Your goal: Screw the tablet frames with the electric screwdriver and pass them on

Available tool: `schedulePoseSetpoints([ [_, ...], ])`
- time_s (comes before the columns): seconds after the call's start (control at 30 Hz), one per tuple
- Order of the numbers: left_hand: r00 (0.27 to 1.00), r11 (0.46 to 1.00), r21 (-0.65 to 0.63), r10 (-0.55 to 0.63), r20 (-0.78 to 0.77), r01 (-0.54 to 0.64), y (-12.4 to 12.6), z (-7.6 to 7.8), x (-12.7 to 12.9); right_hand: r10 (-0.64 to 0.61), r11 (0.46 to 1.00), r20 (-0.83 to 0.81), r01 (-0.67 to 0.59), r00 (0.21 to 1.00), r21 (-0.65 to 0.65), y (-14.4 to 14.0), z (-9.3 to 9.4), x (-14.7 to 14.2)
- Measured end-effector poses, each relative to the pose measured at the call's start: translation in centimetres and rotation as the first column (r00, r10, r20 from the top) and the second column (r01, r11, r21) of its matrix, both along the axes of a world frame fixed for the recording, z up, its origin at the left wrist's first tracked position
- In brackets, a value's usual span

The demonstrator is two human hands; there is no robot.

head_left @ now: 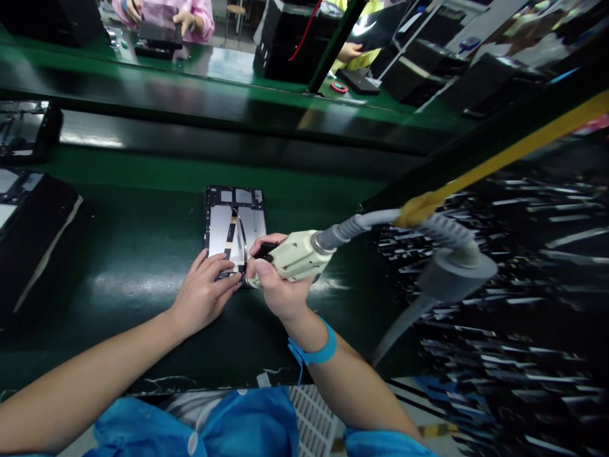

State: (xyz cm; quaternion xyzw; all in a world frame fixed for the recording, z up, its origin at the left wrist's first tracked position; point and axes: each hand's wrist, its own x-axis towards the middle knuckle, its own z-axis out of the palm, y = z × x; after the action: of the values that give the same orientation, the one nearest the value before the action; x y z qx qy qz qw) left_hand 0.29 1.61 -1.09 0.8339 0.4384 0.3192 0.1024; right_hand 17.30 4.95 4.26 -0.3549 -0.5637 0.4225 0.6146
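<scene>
A tablet-like device (pixel 216 225) with its inside exposed lies flat on the green work surface, showing metal plates, a ribbon cable and a thin curved black cable. My right hand (pixel 283 289) is wrapped round a pale electric screwdriver (pixel 299 254), its tip down at the near right end of the device. The tip itself is hidden by my fingers. Over the near edge of the device my left hand (pixel 204 289) lies with its fingers stretched out, the fingertips close to the screwdriver's nose. A blue wrist strap (pixel 318 346) is round my right wrist.
The screwdriver's grey cord (pixel 380 219) runs to a yellow strap (pixel 514 152) at upper right. Black stacks (pixel 33 235) stand at left. Tall stacks of dark thin parts (pixel 499 355) fill the right. Across the raised ledge, a person in pink (pixel 202 16) holds a dark panel.
</scene>
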Motion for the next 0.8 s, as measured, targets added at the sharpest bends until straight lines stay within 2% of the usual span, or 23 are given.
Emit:
schedulePoseSetpoints([
  [0.13, 1.000, 1.000, 0.021, -0.001, -0.008, 0.001, -0.1, 0.1, 0.0, 0.034, 0.999, 0.011, -0.034, 0.999, -0.008, -0.3, 0.1, -0.1],
  [0.3, 1.000, 0.998, 0.059, -0.009, -0.025, 0.011, -0.1, -0.2, -0.3, 0.008, 0.995, 0.086, -0.016, 0.996, 0.097, -0.6, 0.2, -0.4],
  [0.43, 1.000, 0.997, 0.077, -0.020, -0.024, 0.021, 0.1, -0.5, -0.5, -0.007, 0.996, 0.010, 0.006, 1.000, 0.090, -0.3, 0.2, 0.3],
  [0.53, 1.000, 0.997, 0.073, -0.013, -0.022, 0.015, 0.1, -0.5, -0.4, -0.164, 0.980, -0.074, 0.171, 0.984, 0.105, 0.9, 0.5, 2.4],
  [0.63, 1.000, 0.998, 0.064, -0.007, -0.020, 0.008, 0.1, -0.5, -0.4, -0.383, 0.915, -0.056, 0.387, 0.922, 0.117, 2.6, 0.6, 5.0],
  [0.7, 1.000, 0.998, 0.061, -0.013, -0.023, 0.014, 0.1, -0.5, -0.4, -0.460, 0.882, -0.015, 0.459, 0.888, 0.107, 3.6, 0.3, 6.1],
  [0.8, 1.000, 0.998, 0.066, -0.021, -0.024, 0.022, 0.1, -0.6, -0.6, -0.493, 0.869, 0.046, 0.489, 0.869, 0.074, 4.3, -0.4, 6.8],
])
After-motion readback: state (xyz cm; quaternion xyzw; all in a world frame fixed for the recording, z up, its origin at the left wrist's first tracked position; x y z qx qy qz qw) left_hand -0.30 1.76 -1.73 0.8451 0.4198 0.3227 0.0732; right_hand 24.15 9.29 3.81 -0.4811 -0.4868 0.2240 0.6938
